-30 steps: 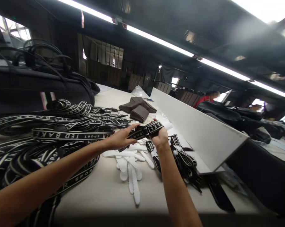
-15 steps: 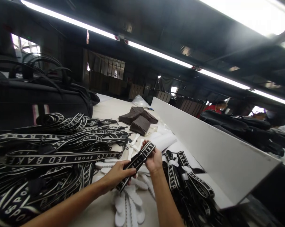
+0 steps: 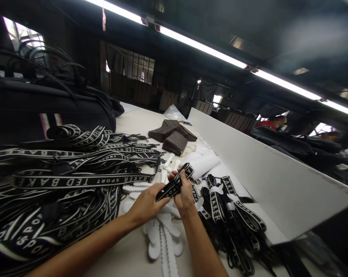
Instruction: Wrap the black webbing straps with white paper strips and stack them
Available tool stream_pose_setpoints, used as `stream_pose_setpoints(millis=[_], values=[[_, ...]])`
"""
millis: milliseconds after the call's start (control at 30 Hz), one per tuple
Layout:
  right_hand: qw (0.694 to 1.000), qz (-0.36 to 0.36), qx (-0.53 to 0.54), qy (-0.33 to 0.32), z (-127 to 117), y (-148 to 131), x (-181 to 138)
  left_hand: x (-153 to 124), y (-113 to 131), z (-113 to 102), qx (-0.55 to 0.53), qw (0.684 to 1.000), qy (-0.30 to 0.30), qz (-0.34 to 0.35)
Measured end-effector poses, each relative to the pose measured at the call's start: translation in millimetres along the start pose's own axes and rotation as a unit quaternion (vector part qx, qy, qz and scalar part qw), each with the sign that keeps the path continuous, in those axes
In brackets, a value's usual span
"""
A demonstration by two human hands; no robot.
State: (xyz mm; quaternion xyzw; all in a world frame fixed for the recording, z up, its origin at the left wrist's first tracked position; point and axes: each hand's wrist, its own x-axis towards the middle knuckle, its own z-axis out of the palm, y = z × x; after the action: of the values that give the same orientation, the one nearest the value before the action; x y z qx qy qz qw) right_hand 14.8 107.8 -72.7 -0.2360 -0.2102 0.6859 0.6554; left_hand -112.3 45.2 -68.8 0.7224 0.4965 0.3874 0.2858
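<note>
A folded black-and-white lettered strap (image 3: 174, 185) is held between my two hands, slanting up to the right. My left hand (image 3: 147, 202) grips its lower end, thumb along the side. Around the upper part wrap the fingers of my right hand (image 3: 183, 192). Below my hands lie several white toothed tie strips (image 3: 164, 234). To the left spreads a big loose heap of the same straps (image 3: 84, 181). At the right are strap bundles (image 3: 217, 204) bound with white bands.
Brown pouches (image 3: 175, 142) with a chain lie farther back, near a clear plastic bag (image 3: 174, 113). Rolled white paper (image 3: 204, 164) rests by a long white partition (image 3: 257, 169). A black duffel bag (image 3: 47, 104) stands at the left; a person (image 3: 274, 122) is beyond the partition.
The strap in my hands has been turned and gathered into a tighter, narrower fold. My hands stay close together around it. The view has tilted down slightly and shifted left.
</note>
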Motion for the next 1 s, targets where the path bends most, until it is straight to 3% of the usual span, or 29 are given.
stream_pose_setpoints(millis=[100,200,300,500,633,767,833,900,1000], values=[[1.0,0.017,0.0,-0.012,4,-1,-4,0,-3,5,-0.007,0.999,0.019,0.036],[0.999,-0.003,-0.035,-0.003,10,-1,-11,-5,-1,12,-0.049,0.999,0.018,-0.01],[0.997,-0.032,-0.071,0.016,15,-1,-17,-9,2,17,-0.085,0.996,-0.004,-0.034],[0.992,-0.043,-0.104,0.059,20,-10,-22,-8,8,13,-0.09,0.995,-0.044,0.007],[0.99,-0.06,-0.099,0.084,20,-11,-19,-3,11,13,-0.083,0.994,-0.07,-0.003],[0.989,-0.091,-0.09,0.076,24,-10,-21,3,14,13,-0.22,0.97,-0.089,-0.055],[0.99,-0.086,-0.109,0.008,25,-16,-24,8,16,3,-0.267,0.959,-0.066,-0.063],[0.978,-0.096,-0.167,-0.075,23,-26,-26,14,15,-16,-0.281,0.958,-0.003,-0.058],[0.912,-0.124,-0.367,-0.134,12,-37,-28,23,7,-49,-0.268,0.95,0.156,-0.045]])
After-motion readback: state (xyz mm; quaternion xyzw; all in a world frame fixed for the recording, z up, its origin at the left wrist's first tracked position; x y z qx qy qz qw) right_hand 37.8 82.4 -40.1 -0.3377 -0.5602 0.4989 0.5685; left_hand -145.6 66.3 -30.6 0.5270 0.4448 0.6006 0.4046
